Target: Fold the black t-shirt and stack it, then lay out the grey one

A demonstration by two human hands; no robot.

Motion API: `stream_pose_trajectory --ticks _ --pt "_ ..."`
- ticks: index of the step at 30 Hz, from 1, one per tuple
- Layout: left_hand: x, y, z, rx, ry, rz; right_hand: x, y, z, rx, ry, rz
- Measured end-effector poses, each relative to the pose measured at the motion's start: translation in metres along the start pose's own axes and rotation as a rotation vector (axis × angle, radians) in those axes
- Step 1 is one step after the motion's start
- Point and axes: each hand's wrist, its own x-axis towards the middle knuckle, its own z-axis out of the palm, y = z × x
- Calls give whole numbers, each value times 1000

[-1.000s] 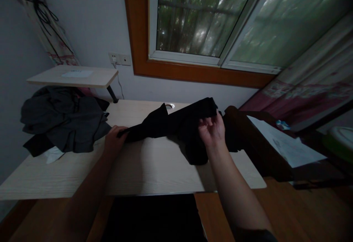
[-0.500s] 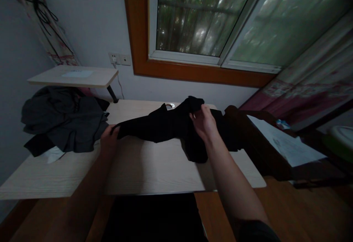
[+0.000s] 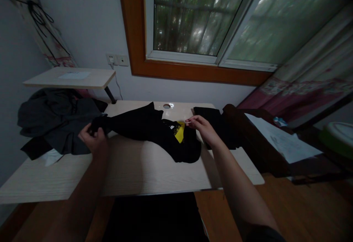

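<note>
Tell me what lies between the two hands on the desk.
In the head view, a black garment with a yellow print stretches across the desk from the left hand to the right hand.

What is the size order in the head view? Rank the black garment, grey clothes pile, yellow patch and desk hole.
1 and 2. grey clothes pile and black garment: similar spread, too close to rank.
3. yellow patch.
4. desk hole: slightly smaller, though it lies farther back.
</note>
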Motion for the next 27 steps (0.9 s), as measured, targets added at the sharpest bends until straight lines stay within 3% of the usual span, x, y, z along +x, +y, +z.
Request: stream_pose_trajectory --ticks 3,4,8,14,16,20,27 --pt "-7 17 1 86 90 188 -9 12 -15 -226 -98 21" --pt "-9 22 2 103 46 269 -13 16 -19 -303 -139 27" --pt "-21 35 9 167 -215 549 -30 23 -20 -537 -308 -4" --pt "-39 37 28 189 -716 855 -63 17 14 -653 -511 -224" --pt "-42 36 34 206 -797 873 -71 17 22 -695 -582 -233" --pt "-44 36 37 262 -845 830 -78 20 20 -839 -644 -237" --pt "-46 45 33 388 -890 745 -71 27 1 -1131 -425 -294"
